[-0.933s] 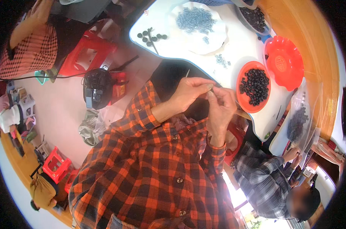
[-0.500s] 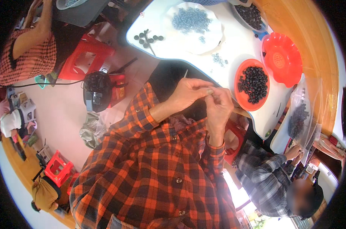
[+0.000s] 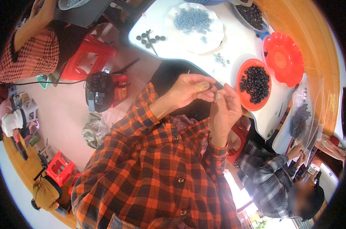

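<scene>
My left hand (image 3: 189, 91) and my right hand (image 3: 225, 107) meet above my lap, just in front of the white table (image 3: 173, 51). The left thumb and fingers pinch a small black part (image 3: 210, 87), whose kind is too small to make out. My right fingers are closed beside it, and whatever they hold is hidden. Nearest to the right hand is an orange-red bowl (image 3: 243, 91) with many black ring-shaped parts (image 3: 256, 84) in it. Farther off, a white scalloped plate (image 3: 215, 38) carries a heap of small grey-blue rings (image 3: 194, 20).
Several round black pieces (image 3: 150, 39) lie at the table's left end, and loose small rings (image 3: 220, 59) near its front edge. A red scalloped dish (image 3: 283, 59), a tub of dark parts (image 3: 250, 17) and a plastic bag (image 3: 301, 118) stand right. Another person (image 3: 264, 171) sits lower right.
My hands have drawn slightly apart at the fingertips, the right one shifting right. A small black part now shows between them. The view has shifted a little.
</scene>
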Demonstrator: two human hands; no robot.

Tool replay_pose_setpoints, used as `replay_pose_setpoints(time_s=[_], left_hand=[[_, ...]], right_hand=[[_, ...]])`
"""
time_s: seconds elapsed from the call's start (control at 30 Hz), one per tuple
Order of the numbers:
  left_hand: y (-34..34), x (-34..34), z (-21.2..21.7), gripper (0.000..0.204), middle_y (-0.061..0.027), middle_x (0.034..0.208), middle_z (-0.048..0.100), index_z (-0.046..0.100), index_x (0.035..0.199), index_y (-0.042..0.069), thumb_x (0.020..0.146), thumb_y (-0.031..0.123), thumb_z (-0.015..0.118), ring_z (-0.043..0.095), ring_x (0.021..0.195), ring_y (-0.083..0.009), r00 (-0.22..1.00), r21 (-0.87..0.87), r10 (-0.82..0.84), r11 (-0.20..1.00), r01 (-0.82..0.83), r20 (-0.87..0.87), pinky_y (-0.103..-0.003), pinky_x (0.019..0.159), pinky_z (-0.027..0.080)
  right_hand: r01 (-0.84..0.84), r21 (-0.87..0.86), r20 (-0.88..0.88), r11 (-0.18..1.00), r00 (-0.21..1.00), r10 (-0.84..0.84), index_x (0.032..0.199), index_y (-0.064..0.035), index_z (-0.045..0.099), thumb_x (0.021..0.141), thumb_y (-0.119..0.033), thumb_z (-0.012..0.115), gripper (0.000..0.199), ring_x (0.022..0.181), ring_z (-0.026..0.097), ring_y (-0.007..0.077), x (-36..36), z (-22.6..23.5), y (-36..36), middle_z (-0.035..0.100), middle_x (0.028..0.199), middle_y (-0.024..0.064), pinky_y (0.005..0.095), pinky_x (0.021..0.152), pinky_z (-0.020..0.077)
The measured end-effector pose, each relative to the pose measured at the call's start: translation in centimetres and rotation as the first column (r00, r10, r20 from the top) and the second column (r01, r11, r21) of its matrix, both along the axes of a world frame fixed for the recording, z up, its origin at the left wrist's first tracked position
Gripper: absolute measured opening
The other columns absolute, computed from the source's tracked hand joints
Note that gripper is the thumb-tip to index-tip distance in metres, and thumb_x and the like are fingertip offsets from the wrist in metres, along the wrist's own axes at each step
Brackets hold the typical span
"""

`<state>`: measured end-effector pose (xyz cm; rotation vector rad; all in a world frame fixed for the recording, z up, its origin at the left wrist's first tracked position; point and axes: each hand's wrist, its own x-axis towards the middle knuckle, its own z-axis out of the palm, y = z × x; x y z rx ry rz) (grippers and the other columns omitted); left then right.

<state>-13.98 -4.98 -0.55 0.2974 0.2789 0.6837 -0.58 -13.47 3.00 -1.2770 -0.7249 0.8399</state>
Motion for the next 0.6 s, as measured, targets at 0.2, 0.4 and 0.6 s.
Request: replay_pose_setpoints(time_s=[0.2, 0.4, 0.6], left_hand=[[-0.2, 0.1, -0.5, 0.031, -0.0189, 0.102, 0.069, 0.061, 0.121, -0.008, 0.095, 0.008, 0.061, 0.070, 0.085, -0.0204, 1.000, -0.037, 0.010, 0.999, -0.009, 0.008, -0.040, 0.079, 0.064], [-0.1, 0.3, -0.2, 0.030, -0.0169, 0.102, 0.069, 0.062, 0.120, -0.007, 0.095, 0.009, 0.062, 0.070, 0.085, -0.0196, 0.999, -0.074, 0.037, 0.997, -0.036, 0.010, -0.038, 0.081, 0.063], [-0.2, 0.6, -0.8, 0.028, -0.0112, 0.104, 0.070, 0.066, 0.117, -0.002, 0.093, 0.011, 0.067, 0.068, 0.092, -0.0191, 0.991, -0.051, 0.078, 0.995, -0.084, -0.113, -0.033, 0.085, 0.058]], right_hand=[[0.007, -0.007, -0.023, 1.000, 1.000, -0.008, 0.119, 0.0031, 0.061, 0.089, 0.006, 0.065, 0.031, 0.085, 0.060, 0.0083, -0.3, 0.3, 0.2, 0.064, 0.094, 0.0028, 0.0209, 0.076, 0.0493], [0.018, -0.028, -0.017, 0.999, 1.000, -0.019, 0.115, 0.0016, 0.063, 0.089, 0.007, 0.063, 0.026, 0.085, 0.060, 0.0088, -0.6, 0.6, 0.6, 0.062, 0.098, 0.0042, 0.0221, 0.077, 0.0500], [-0.025, 0.005, 0.400, 1.000, 0.916, 0.021, 0.103, -0.0004, 0.068, 0.087, 0.007, 0.065, 0.018, 0.083, 0.060, 0.0101, -1.0, 1.6, 1.4, 0.060, 0.098, 0.0052, 0.0225, 0.071, 0.0504]])
